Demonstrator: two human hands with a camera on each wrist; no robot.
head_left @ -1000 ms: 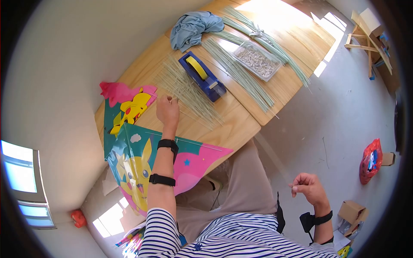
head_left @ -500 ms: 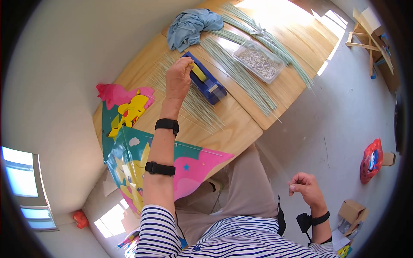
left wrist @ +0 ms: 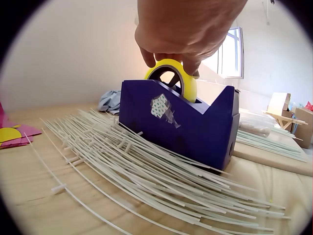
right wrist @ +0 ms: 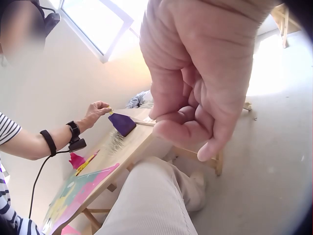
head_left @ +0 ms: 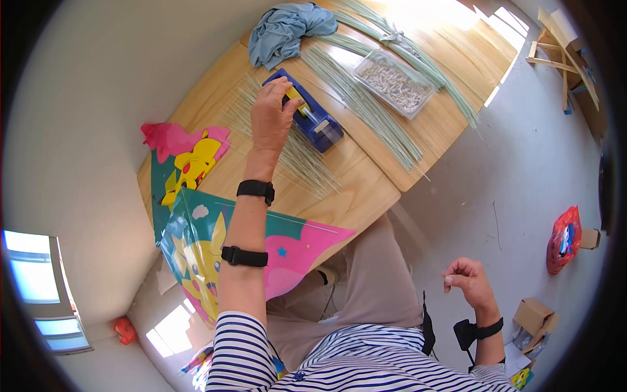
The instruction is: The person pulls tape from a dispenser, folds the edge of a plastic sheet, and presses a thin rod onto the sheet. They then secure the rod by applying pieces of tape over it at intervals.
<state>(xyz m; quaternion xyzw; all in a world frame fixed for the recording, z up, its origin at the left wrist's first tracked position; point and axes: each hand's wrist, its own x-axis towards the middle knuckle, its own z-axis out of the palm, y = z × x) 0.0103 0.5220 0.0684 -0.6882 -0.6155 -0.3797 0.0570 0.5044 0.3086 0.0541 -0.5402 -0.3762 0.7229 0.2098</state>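
My left hand (head_left: pixel 272 117) is over the dark blue tape dispenser (head_left: pixel 330 134) on the table. In the left wrist view its thumb and fingers grip the top of the yellow tape roll (left wrist: pixel 190 87), which sits in the dispenser's cradle. Thin pale sticks (left wrist: pixel 161 171) with small white tubes on some of them lie loose along the dispenser's side. My right hand (head_left: pixel 471 282) hangs beside the right leg over the floor, fingers loosely curled and holding nothing. A kite sail (head_left: pixel 294 251) with a yellow cartoon figure lies at the near table edge, partly behind the left forearm.
Another folded kite piece (head_left: pixel 196 163) lies at the table's left. Behind the dispenser are a crumpled blue cloth (head_left: pixel 290 29), bundled green sticks (head_left: pixel 366 108) and a clear box (head_left: pixel 395 85) of small white pieces. A red bag (head_left: pixel 563 242) stands on the floor at right.
My left hand has moved from beside the loose sticks up and right to the dispenser, and now grips the tape roll. The right hand has stayed nearly still.
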